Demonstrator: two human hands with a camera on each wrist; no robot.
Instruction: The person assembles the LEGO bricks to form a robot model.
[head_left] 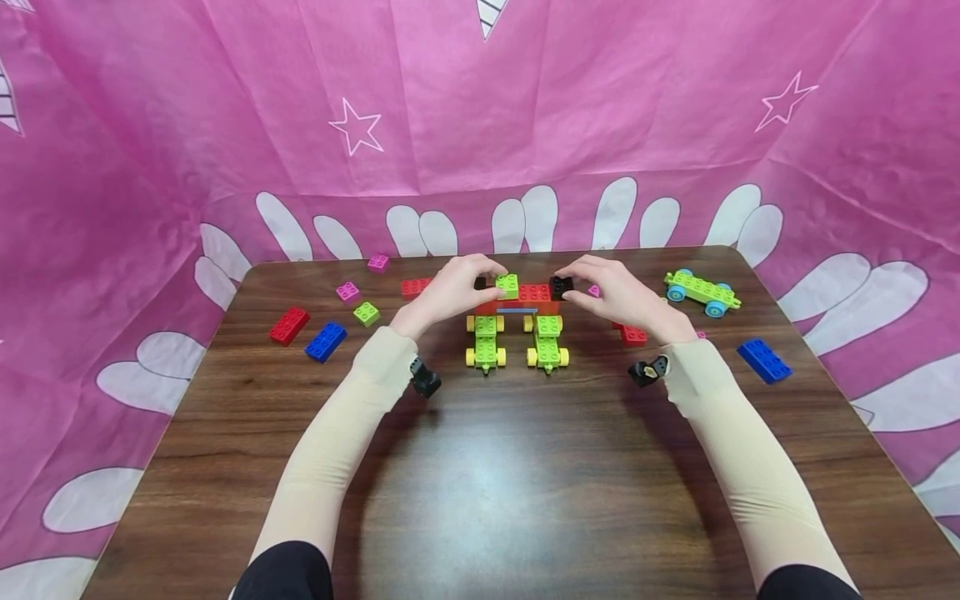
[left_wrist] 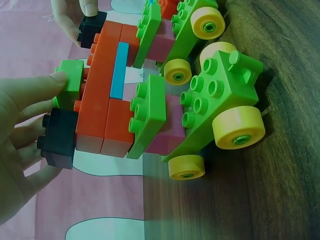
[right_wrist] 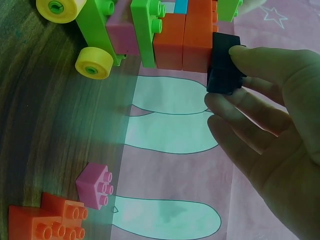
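Brick build on glossy wood-grain table — pink star-print cloth behind.

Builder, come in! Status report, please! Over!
Left hand pinching green block. Right hand pinching black block. Red bricks above yellow-wheeled bases. Nothing visibly in the way.
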